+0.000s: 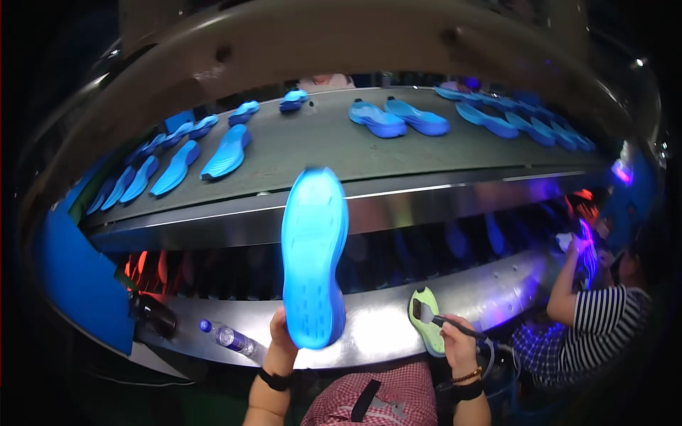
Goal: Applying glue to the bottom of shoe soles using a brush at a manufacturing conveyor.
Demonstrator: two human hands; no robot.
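Observation:
My left hand (282, 336) is closed around the heel end of a bright blue shoe sole (312, 248), held upright over the near metal ledge; most of its fingers are hidden behind the sole. To the right, my right hand (459, 343) grips the dark handle of a flat brush (442, 320), whose brown bristles point to the left. A light green shoe sole (428, 338) is on the ledge just under the brush. Whether the bristles touch that sole, I cannot tell.
A dark conveyor belt (298, 153) beyond the metal rail carries several blue soles (229, 150). More soles show dimly on a lower level. On the ledge (376, 330) lie a clear bottle (234, 339) and a dark bottle (153, 316). A co-worker in a striped sleeve (604, 312) sits at right.

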